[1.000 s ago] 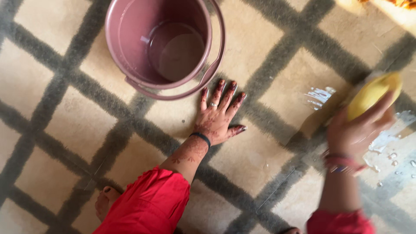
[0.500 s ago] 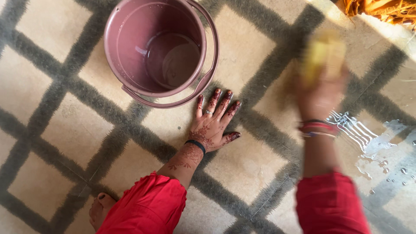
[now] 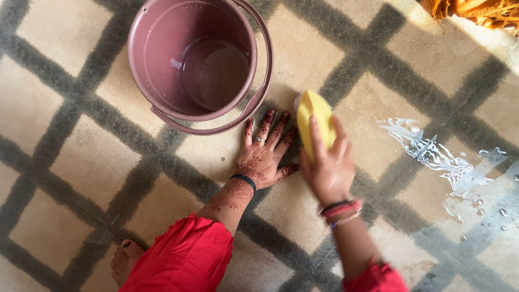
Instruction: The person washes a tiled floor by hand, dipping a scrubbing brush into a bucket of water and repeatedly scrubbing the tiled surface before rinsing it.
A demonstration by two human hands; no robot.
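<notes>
One yellow oval sponge (image 3: pixel 315 121) sits clasped in the right hand (image 3: pixel 326 165), fingers wrapped over it, just right of the round mauve plastic bucket (image 3: pixel 162 81). The left hand (image 3: pixel 265 154) lies flat and open on the tan, grey-gridded floor (image 3: pixel 92 157) below the bucket. One wet patch (image 3: pixel 432 154) glistens well right of it.

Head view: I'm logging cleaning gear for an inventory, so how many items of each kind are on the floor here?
Round mauve plastic bucket: 1
Yellow oval sponge, gripped by the right hand: 1
Total: 2
The left hand lies flat on the floor, holding nothing.
</notes>
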